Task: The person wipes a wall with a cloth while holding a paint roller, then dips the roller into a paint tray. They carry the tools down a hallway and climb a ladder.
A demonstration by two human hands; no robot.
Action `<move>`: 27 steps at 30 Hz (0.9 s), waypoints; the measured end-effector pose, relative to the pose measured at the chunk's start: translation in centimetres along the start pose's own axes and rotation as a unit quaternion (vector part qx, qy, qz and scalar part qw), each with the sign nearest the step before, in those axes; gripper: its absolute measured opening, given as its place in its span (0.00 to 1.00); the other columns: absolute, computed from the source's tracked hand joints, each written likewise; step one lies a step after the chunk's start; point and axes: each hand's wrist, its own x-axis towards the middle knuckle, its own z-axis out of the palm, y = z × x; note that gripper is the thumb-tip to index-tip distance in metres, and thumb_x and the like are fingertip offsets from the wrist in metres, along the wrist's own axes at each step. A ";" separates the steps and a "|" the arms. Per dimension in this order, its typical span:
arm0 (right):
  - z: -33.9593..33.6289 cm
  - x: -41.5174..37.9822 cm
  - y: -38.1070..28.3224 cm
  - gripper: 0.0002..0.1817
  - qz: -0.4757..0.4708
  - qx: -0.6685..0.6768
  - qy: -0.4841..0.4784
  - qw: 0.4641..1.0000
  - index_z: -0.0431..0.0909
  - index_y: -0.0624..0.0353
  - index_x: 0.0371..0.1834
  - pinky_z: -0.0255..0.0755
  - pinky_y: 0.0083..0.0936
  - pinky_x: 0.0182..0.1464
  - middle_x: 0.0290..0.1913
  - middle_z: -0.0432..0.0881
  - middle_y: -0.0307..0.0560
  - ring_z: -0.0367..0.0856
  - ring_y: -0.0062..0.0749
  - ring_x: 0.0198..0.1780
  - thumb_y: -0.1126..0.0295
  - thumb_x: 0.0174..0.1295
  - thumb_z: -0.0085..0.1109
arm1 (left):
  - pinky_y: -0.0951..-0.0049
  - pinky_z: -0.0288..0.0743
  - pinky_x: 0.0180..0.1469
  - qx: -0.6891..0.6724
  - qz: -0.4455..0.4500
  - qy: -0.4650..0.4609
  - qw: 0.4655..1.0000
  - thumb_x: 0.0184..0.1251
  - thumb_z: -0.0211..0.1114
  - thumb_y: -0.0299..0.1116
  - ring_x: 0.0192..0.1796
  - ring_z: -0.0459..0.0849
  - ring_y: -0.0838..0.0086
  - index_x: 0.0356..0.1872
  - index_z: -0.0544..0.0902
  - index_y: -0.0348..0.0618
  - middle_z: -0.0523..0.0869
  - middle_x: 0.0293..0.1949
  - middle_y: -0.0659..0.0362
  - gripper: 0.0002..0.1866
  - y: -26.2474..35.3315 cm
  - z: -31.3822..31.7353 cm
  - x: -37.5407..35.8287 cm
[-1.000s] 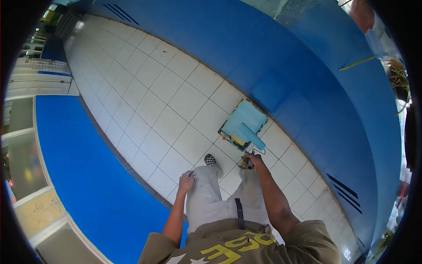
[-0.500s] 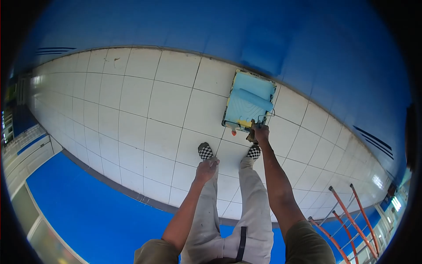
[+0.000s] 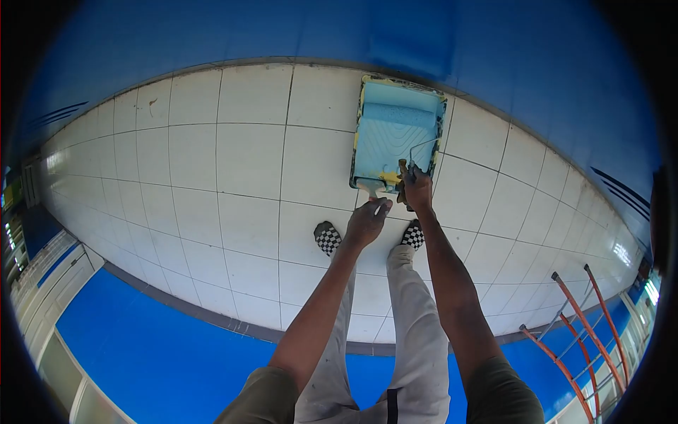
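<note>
My right hand (image 3: 418, 189) is closed round the handle of a paint roller (image 3: 401, 116), whose light-blue sleeve lies across the paint tray (image 3: 354, 152). The wire frame (image 3: 424, 143) runs down the tray's right side to my fist. Light-blue paint covers the tray's inside, and its dark rim is crusted with dried paint. At the near edge of the tray, my left hand (image 3: 369, 223) is closed on the handle of what looks like a paintbrush (image 3: 371, 186), its pale, wide head against the rim. A dark, yellow-stained piece (image 3: 402, 185) sits beside my right hand.
White floor tiles (image 3: 247, 162) stretch to both sides. Ahead rises a blue wall (image 3: 282, 32) with a darker patch (image 3: 411, 42) above the tray. My checkered shoes (image 3: 328, 239) stand just behind the tray. An orange ladder (image 3: 586, 325) is at the right, near a blue surface (image 3: 162, 318) behind me.
My left hand has moved forward and right from beside my leg and taken hold of the brush handle. The roller has turned from slanting to nearly level and moved farther up the tray.
</note>
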 end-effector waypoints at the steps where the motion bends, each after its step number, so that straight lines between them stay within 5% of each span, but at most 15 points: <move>1: 0.3 0.3 0.6 0.10 -0.008 -0.007 -0.006 1.000 0.78 0.66 0.35 0.76 0.46 0.36 0.28 0.83 0.62 0.86 0.58 0.33 0.68 0.66 0.58 | 0.58 0.78 0.58 -0.006 -0.019 -0.024 1.000 0.81 0.53 0.48 0.54 0.87 0.50 0.57 0.85 0.42 0.89 0.51 0.45 0.22 0.8 0.4 -0.3; 5: 1.3 0.9 2.3 0.11 0.048 0.094 -0.032 0.994 0.81 0.69 0.42 0.76 0.40 0.32 0.25 0.82 0.62 0.85 0.50 0.27 0.69 0.66 0.61 | 0.59 0.77 0.58 -0.030 -0.009 -0.022 0.999 0.80 0.54 0.49 0.55 0.86 0.49 0.58 0.84 0.38 0.88 0.52 0.42 0.24 -0.1 2.3 -2.2; 10: 0.0 -1.0 1.6 0.15 0.055 0.032 -0.032 0.997 0.82 0.67 0.40 0.76 0.47 0.40 0.33 0.84 0.66 0.86 0.59 0.37 0.62 0.65 0.63 | 0.59 0.77 0.59 -0.017 -0.035 -0.025 0.999 0.81 0.53 0.47 0.55 0.86 0.48 0.58 0.83 0.37 0.88 0.52 0.41 0.24 -2.0 4.1 -5.6; 14: -0.7 -3.9 1.8 0.13 0.045 0.038 -0.036 0.998 0.80 0.68 0.36 0.77 0.51 0.39 0.32 0.83 0.70 0.84 0.68 0.40 0.66 0.65 0.59 | 0.62 0.77 0.58 -0.040 -0.080 -0.067 0.994 0.82 0.49 0.48 0.55 0.87 0.53 0.63 0.80 0.37 0.88 0.50 0.43 0.25 -4.1 6.1 -6.7; 19: -1.2 -7.2 1.9 0.13 0.079 0.052 -0.066 0.993 0.81 0.68 0.37 0.78 0.49 0.41 0.32 0.84 0.69 0.86 0.64 0.39 0.65 0.65 0.60 | 0.65 0.77 0.58 -0.148 -0.127 -0.031 0.980 0.83 0.46 0.55 0.59 0.85 0.55 0.71 0.73 0.40 0.86 0.53 0.42 0.31 -2.8 9.4 -5.9; 21: -1.1 -7.6 2.2 0.14 0.096 0.017 -0.098 0.990 0.82 0.68 0.37 0.78 0.49 0.41 0.32 0.84 0.69 0.87 0.62 0.39 0.64 0.65 0.60 | 0.50 0.73 0.62 -0.169 -0.150 -0.005 0.974 0.83 0.43 0.54 0.61 0.79 0.35 0.67 0.76 0.40 0.84 0.56 0.35 0.30 -0.1 9.1 -4.5; 27: -0.6 -3.3 2.1 0.14 0.078 0.039 -0.074 0.993 0.81 0.67 0.36 0.78 0.46 0.41 0.34 0.84 0.68 0.86 0.63 0.37 0.63 0.64 0.62 | 0.48 0.73 0.62 -0.125 -0.082 0.023 0.988 0.82 0.41 0.59 0.60 0.80 0.34 0.66 0.76 0.39 0.84 0.55 0.34 0.34 2.6 9.0 -0.6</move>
